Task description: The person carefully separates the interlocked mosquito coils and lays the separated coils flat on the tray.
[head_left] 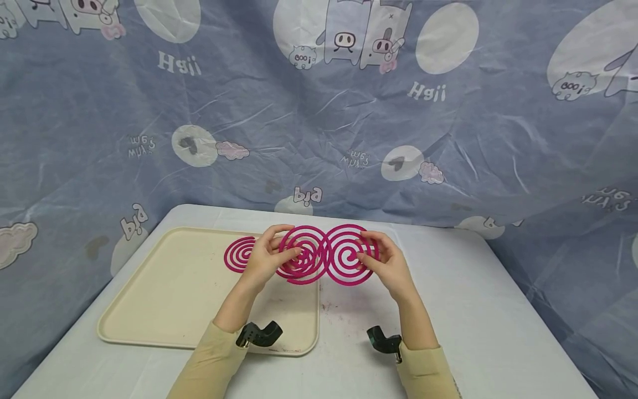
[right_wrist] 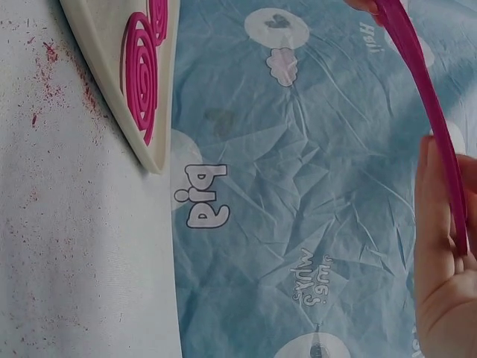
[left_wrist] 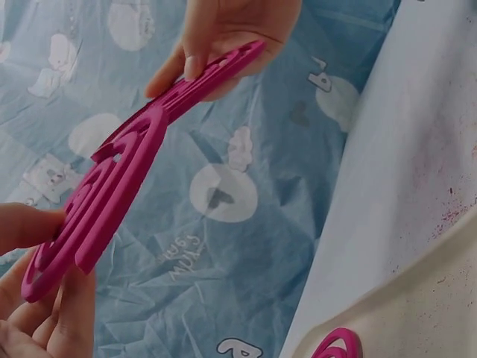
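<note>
In the head view, two joined pink mosquito coils are held up side by side. My left hand (head_left: 266,259) pinches the left mosquito coil (head_left: 304,226) with the thumb on its near face and the fingers behind. My right hand (head_left: 394,269) grips the outer side of the right mosquito coil (head_left: 341,256) the same way. The coils overlap where they meet, between the hands. Seen nearly edge-on in the left wrist view, the pair (left_wrist: 112,209) slants from one hand up to the other.
A cream tray (head_left: 189,299) lies on the white table (head_left: 448,310), left of centre. On it rests another pink mosquito coil (head_left: 234,255), partly hidden by my left hand. Reddish crumbs (right_wrist: 51,56) are scattered on the table beside the tray. A blue-grey printed curtain (head_left: 299,111) encloses the back and sides.
</note>
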A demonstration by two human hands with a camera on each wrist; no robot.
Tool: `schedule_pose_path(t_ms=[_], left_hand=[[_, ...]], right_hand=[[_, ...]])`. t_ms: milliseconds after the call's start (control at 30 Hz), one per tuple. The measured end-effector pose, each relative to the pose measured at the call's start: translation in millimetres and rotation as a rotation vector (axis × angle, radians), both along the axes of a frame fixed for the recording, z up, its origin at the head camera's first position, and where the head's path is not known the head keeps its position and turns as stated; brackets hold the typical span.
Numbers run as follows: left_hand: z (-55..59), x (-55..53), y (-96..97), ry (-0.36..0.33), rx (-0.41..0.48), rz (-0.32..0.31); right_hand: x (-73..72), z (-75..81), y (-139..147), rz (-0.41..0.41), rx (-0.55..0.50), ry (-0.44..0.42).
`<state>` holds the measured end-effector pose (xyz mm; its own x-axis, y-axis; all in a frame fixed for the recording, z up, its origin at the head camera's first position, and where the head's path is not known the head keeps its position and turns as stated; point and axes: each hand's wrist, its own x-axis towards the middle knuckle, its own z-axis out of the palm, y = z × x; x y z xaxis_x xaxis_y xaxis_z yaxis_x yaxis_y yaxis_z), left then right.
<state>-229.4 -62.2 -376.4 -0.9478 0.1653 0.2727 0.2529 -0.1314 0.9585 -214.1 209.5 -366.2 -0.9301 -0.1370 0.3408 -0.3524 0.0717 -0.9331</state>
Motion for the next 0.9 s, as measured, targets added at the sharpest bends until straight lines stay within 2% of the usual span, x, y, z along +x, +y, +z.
schedule_pose_path(t_ms=[133,367,533,767,900], left_hand=[[0.1,-0.8,0.4,-0.024,0.038,0.066],[1.7,-1.2,-2.1,-0.014,0.105,0.099],[3.3,-1.7,-4.1,-0.011,0.124,0.119],[4.9,-1.8,-5.8,-0.019,0.132,0.111],[6.3,-1.6,-7.1,-0.030,0.133,0.103]], right_hand=[[0.0,1.8,-1.8,-0.089,-0.096,0.003],[-1.0,2.4,-5.0,-0.255,-0.297,0.051],[-1.7,2.8,-5.2,-0.320,-0.382,0.108],[-2.6,3.1,-5.1,-0.349,-0.359,0.109],[-1.4,4.2,-3.1,-0.266,-0.326,0.094]])
